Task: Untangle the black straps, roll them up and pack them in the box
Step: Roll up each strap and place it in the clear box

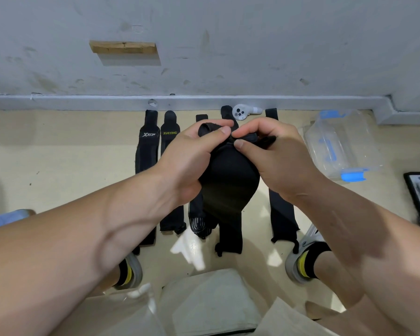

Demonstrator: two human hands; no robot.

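Bare forearms (pixel 83 238) reach up-frame; left hand (pixel 187 156) and right hand (pixel 274 154) pinch a bunched black strap (pixel 228 183) (frame centre), fingers curled.

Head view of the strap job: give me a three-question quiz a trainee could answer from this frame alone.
1. True or false: both the left hand and the right hand pinch the raised black strap.
2. Where does the clear box lie? A: on the floor at the person's right. B: on the person's lap. C: on top of the laid-out straps.
3. Fill in: the yellow lettering on one floor strap reads ____.
Key: 1 true; 2 A; 3 XUEYING.
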